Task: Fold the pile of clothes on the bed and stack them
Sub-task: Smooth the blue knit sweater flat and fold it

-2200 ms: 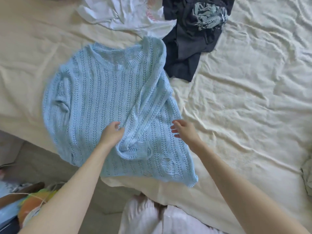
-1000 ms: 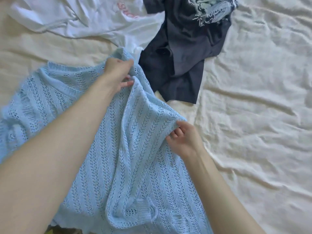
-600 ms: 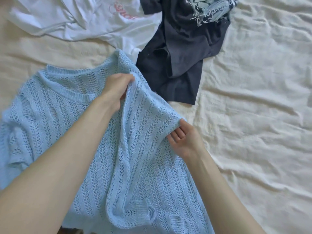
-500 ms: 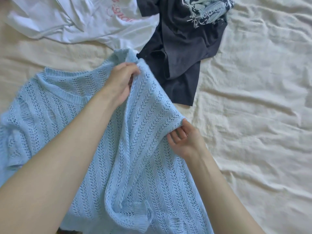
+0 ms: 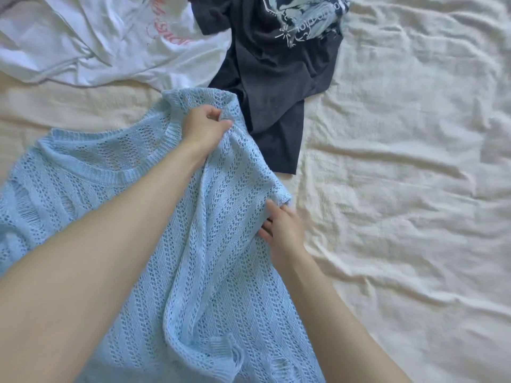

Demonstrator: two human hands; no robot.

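Sweater, pale blue open knit, spread on cream sheet, neckline toward far side. White shirt and black shirt lie crumpled just beyond; sweater's shoulder touches the black one's edge. Left hand has fingers curled, pinching the knit at the shoulder. Right hand grips the sleeve fold, fingers tucked under its edge.

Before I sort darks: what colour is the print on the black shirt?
Pale blue and white print; head view.
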